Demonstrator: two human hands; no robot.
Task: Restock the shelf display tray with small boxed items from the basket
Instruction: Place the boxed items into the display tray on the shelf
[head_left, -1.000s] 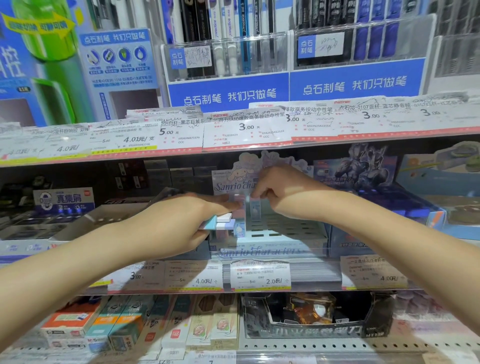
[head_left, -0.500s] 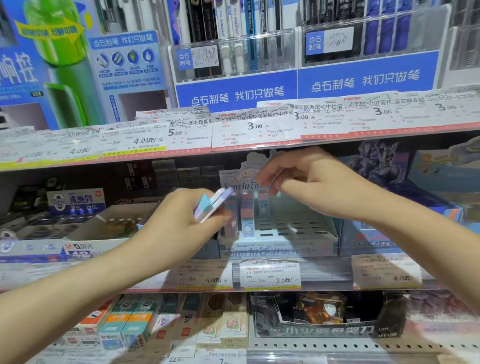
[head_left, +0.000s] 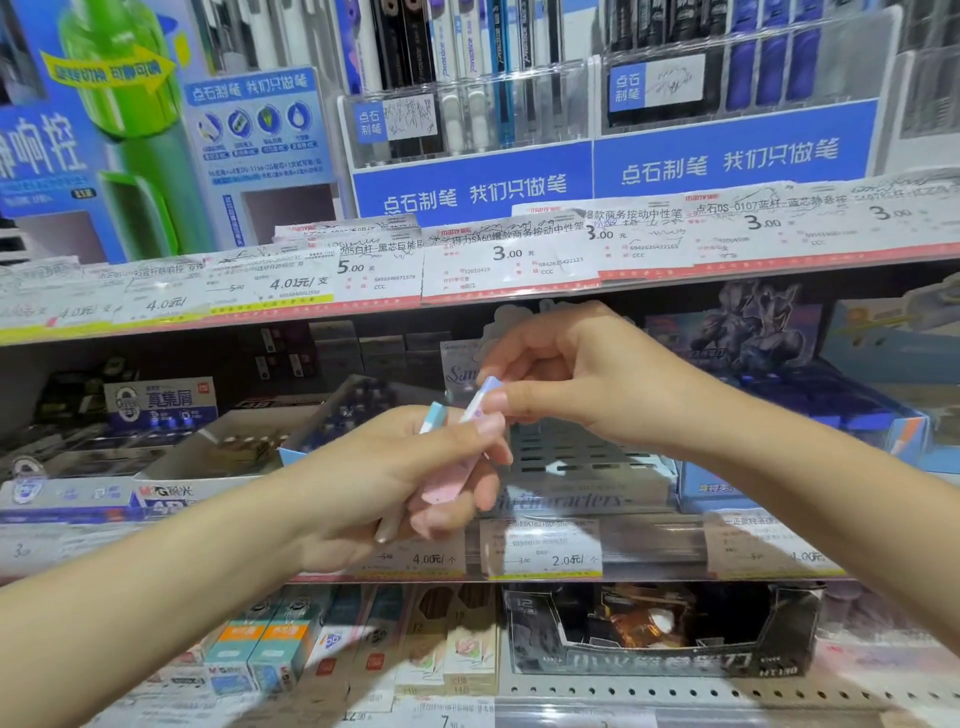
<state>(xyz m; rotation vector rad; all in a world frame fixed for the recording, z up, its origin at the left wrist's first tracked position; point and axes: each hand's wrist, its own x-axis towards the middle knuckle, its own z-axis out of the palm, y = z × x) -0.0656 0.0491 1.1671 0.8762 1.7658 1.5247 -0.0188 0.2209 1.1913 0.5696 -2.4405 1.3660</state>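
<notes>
Between both hands (head_left: 470, 447), small boxes (head_left: 480, 402) held

left grip (head_left: 410, 478) curled, right grip (head_left: 561, 384) pinching

We have one view, worn on the head, facing forward and slightly down at shelving close ahead; both forearms reach in from the lower corners, the left hand (head_left: 395, 467) and right hand (head_left: 571, 384) meeting mid-frame.
</notes>
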